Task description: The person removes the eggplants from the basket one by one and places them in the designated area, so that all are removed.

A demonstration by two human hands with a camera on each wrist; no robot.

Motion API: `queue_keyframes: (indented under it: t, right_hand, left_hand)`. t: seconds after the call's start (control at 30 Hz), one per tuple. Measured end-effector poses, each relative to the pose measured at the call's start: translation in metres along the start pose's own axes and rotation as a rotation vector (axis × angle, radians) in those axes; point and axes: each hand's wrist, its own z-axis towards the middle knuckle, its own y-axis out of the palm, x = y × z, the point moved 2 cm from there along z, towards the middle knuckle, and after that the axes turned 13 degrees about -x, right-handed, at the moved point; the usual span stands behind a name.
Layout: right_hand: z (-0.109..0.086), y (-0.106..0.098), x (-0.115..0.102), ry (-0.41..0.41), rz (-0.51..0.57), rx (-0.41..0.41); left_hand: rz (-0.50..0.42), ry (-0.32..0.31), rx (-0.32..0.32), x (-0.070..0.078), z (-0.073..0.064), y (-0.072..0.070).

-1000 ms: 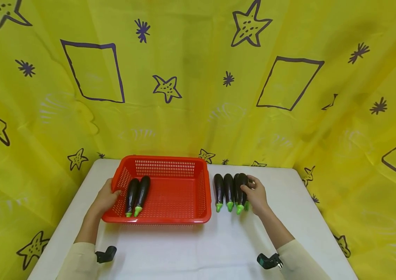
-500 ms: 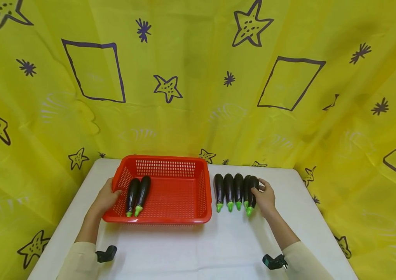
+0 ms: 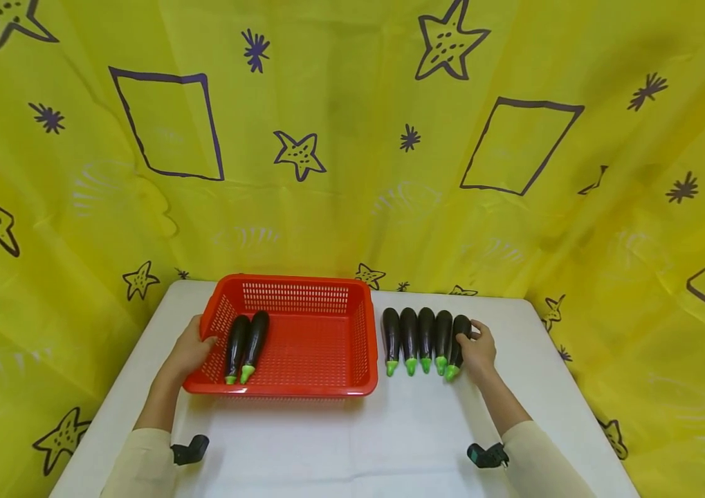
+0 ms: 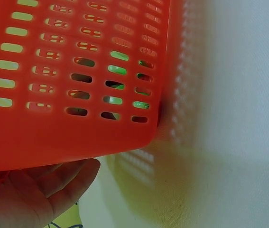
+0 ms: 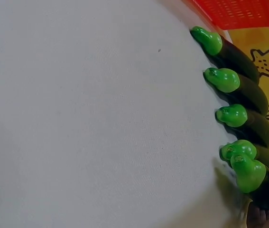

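My left hand (image 3: 190, 349) grips the left rim of a red plastic basket (image 3: 311, 389), thumb over the edge; in the left wrist view its fingers (image 4: 72, 187) lie outside the slotted wall (image 4: 53, 137). Inside the basket, at its left, lie two dark eggplants (image 3: 255, 342) with green stem ends. To the right of the basket several more eggplants (image 3: 409, 335) lie side by side on the table. My right hand (image 3: 479, 351) holds the rightmost eggplant (image 3: 462, 326), slightly tilted, beside that row. Its green cap (image 5: 248, 175) overlaps the neighbouring eggplant's cap (image 5: 238, 148) in the right wrist view.
A white cloth-covered table (image 3: 340, 443) bears everything. Yellow curtain (image 3: 340, 221) with drawn stars and frames surrounds its back and sides. A small black device (image 3: 190, 451) is worn at the left wrist, another black device (image 3: 487, 455) at the right.
My right hand has moved to the right with its eggplant, from over the row to the row's right end, and lower. The left hand and the basket stay put.
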Motion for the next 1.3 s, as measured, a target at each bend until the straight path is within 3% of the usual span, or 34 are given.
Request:
queue_keyframes:
  t: [0.47,1.03,1.3]
  right_hand:
    - [0.017,0.0,0.007,0.005,-0.054,0.017]
    - [0.017,-0.001,0.009,-0.001,-0.055,0.001]
    - [0.016,0.0,0.007,-0.09,-0.039,0.108]
  left_hand:
    - [-0.011,0.009,0.006,0.0,0.002,0.001]
    - [0.004,0.002,0.007,0.001,0.0,0.0]
    - [-0.003,0.009,0.008,0.001,0.0,0.001]
